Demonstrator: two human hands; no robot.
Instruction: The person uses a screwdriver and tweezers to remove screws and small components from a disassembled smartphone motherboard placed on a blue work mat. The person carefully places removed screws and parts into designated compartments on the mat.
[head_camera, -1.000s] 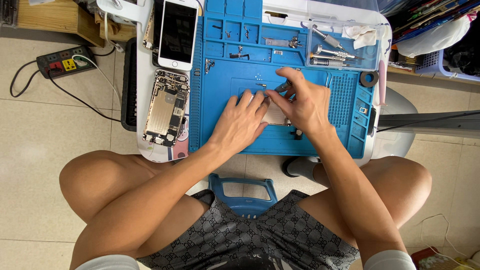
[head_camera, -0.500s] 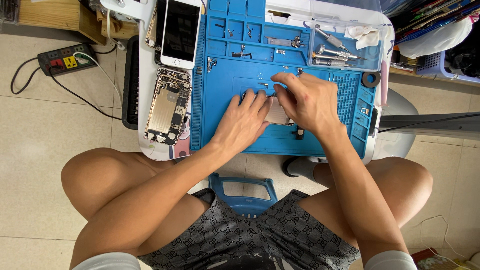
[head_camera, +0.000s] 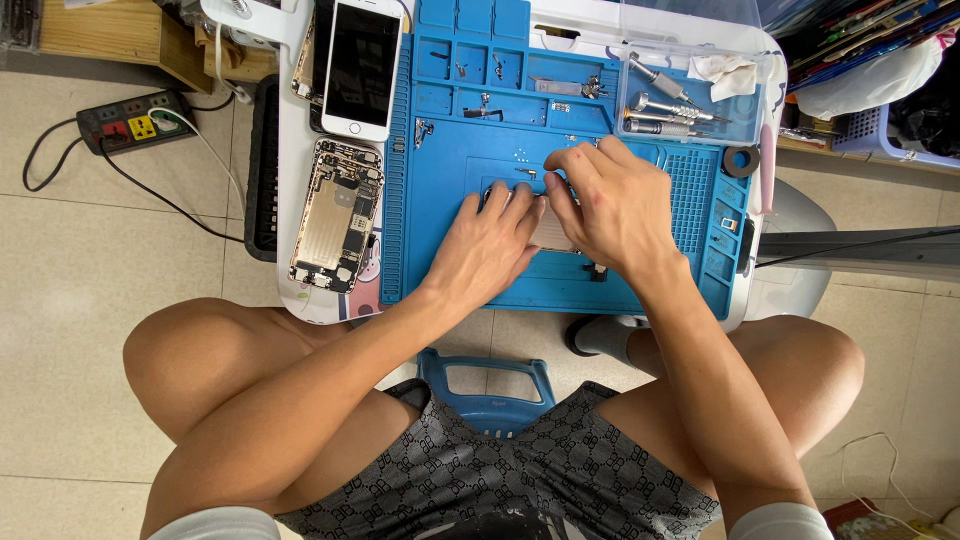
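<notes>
Both bare forearms reach forward from the bent, spread knees and meet at the middle. The left hand (head_camera: 487, 247) lies palm down, fingers stretched flat and close together, pointing away from the body. The right hand (head_camera: 612, 205) arches beside it — knuckles raised, fingers curled downward, fingertips touching the left fingertips

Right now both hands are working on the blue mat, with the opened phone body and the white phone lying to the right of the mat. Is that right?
Not quite. The left hand and right hand are on the blue mat, but the head view shows the opened phone body and the white phone lying left of the mat, not right.
</notes>
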